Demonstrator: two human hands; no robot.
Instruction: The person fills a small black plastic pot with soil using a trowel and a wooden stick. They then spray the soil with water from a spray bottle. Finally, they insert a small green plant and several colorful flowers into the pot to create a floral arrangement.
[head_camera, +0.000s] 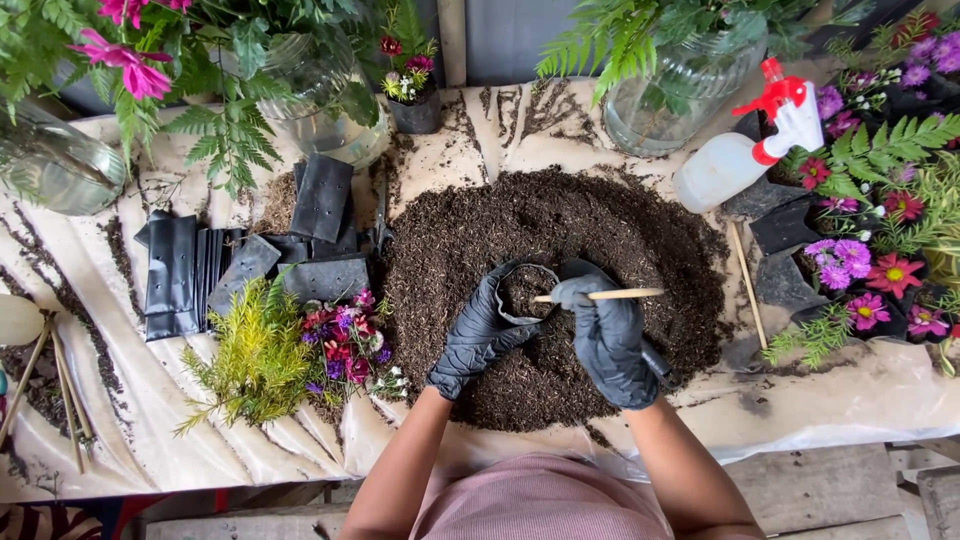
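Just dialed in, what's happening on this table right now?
A person in black gloves works over a big pile of dark potting soil on a sheet-covered table. The left hand holds open a small black grow bag part-filled with soil; the right hand holds a thin wooden stick across its mouth. Empty black bags and cut flowers lie to the left, a spray bottle to the right.

left hand (478, 335): holds soil-filled black bag (527, 290) | right hand (607, 340): wooden stick (600, 295) in bag | soil heap (560, 240)
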